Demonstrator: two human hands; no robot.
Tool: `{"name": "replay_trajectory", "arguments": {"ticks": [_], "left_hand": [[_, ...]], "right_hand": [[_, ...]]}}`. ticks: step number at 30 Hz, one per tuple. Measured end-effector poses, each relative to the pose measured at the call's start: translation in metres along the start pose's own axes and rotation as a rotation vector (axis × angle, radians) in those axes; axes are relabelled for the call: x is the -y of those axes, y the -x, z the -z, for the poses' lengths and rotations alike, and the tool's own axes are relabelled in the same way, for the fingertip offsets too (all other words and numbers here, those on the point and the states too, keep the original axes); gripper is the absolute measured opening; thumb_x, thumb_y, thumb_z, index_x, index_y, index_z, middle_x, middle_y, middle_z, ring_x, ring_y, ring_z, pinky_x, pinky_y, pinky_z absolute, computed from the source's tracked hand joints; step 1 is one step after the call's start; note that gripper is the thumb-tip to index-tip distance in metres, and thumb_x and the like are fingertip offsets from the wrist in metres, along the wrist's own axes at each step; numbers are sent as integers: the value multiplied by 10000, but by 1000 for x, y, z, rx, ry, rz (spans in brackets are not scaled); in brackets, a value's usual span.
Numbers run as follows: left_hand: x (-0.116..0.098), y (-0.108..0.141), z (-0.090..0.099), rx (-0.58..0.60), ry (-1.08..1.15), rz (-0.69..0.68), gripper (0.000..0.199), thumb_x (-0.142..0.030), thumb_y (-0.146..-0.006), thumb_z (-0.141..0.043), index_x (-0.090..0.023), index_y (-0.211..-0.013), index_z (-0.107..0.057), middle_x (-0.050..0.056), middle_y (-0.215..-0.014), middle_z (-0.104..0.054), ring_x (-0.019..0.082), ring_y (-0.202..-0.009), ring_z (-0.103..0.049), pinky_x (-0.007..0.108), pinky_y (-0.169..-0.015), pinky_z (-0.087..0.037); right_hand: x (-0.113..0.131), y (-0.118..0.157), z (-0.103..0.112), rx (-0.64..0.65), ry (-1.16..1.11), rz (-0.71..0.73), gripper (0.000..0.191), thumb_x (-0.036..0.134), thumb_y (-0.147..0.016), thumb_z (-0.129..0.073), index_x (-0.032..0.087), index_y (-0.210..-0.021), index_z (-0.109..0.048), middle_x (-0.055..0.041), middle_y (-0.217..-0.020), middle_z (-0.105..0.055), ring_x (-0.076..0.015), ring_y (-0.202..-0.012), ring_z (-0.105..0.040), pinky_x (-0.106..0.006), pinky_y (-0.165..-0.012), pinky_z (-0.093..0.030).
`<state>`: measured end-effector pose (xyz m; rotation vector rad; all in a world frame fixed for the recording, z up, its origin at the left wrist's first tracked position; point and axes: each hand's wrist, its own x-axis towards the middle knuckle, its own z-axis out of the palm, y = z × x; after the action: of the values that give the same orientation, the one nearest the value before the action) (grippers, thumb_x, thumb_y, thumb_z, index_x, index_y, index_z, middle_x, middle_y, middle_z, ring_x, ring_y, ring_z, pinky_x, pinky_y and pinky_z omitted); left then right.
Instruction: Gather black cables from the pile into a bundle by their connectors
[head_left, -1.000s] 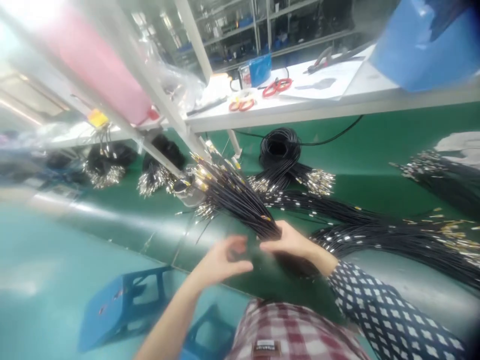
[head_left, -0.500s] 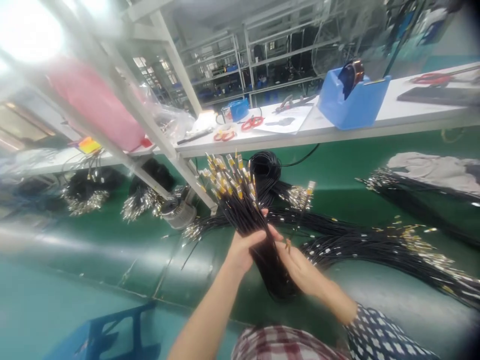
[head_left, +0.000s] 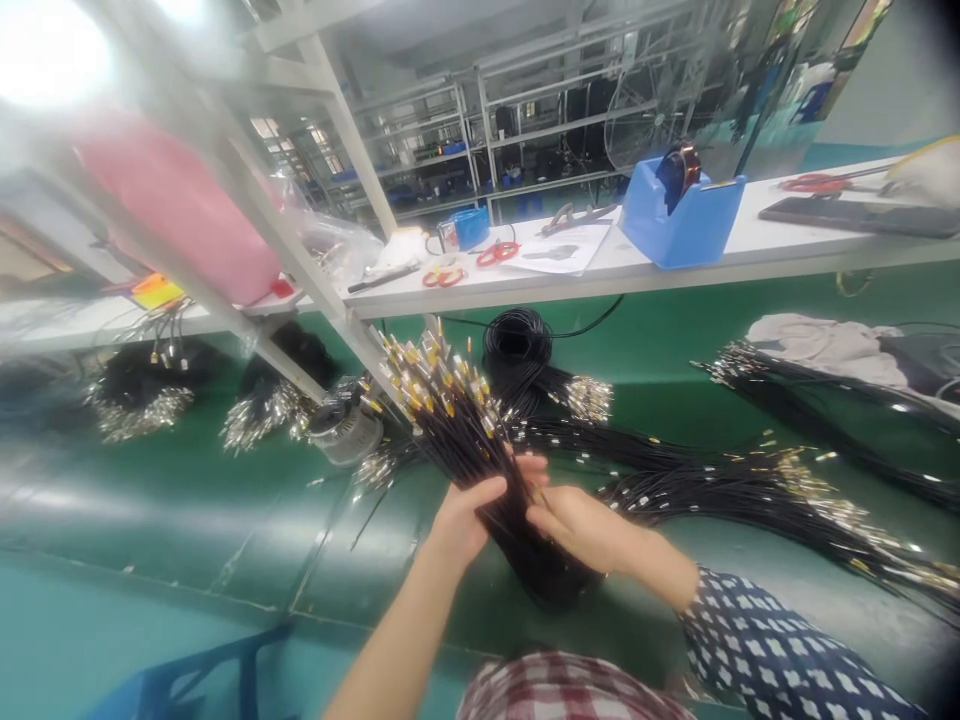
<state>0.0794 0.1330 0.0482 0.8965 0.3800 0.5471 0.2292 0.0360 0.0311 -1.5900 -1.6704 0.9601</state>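
A thick bundle of black cables (head_left: 469, 440) with gold and silver connector ends leans up and to the left in front of me. My left hand (head_left: 465, 515) is wrapped round it, thumb across the front and fingertips showing on the far side. On the right side of the same bundle, my right hand (head_left: 574, 522) is closed with thumb and fingers pressed together at the cables; what exactly lies in its pinch is too small to tell. The looped lower part of the bundle hangs below both hands, over the green work surface (head_left: 390, 590).
Behind the bundle lie a black cable coil (head_left: 517, 340) and long loose cables (head_left: 712, 490). A white shelf (head_left: 480, 290) holds a blue tape dispenser (head_left: 679, 225) and red-handled scissors (head_left: 497, 253). A wire spool (head_left: 346, 435) stands by the slanted frame. A blue stool (head_left: 202, 675) is at lower left.
The view has shifted slightly. The cable tops are spread a little wider and lean further left. A loose cable end that stood apart on the right now shows no longer; my right hand has moved closer against the bundle.
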Motion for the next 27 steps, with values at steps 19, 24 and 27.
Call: {"name": "replay_trajectory", "arguments": {"ticks": [19, 24, 27], "left_hand": [[-36, 15, -39, -81, -368, -184, 230, -293, -601, -833, -200, -768, -706, 39, -907, -706, 265, -952, -641, 391, -884, -499], [-17, 2, -31, -89, -377, -135, 281, -265, -569, -856, -197, -777, -679, 21, -808, -686, 220, -822, -636, 367, -810, -507], [-9, -2, -24, 55, -301, 59, 278, -273, -637, -812, -203, -813, -607, 1, -684, -635, 177, -628, -593, 340, -658, -486]], "right_hand": [[136, -25, 72, -547, -113, 273, 466, 447, -1012, -358, 201, -617, -357, 65, -502, -346, -62, -465, -345, -201, -493, -262], [126, -14, 71, -501, -275, 217, 470, 537, -975, -403, 187, -661, -418, 63, -549, -412, -55, -482, -421, -176, -488, -337], [84, 11, 69, -442, -491, 121, 316, 506, -920, -546, 193, -937, -511, 40, -747, -564, -83, -594, -583, -197, -562, -467]]}}
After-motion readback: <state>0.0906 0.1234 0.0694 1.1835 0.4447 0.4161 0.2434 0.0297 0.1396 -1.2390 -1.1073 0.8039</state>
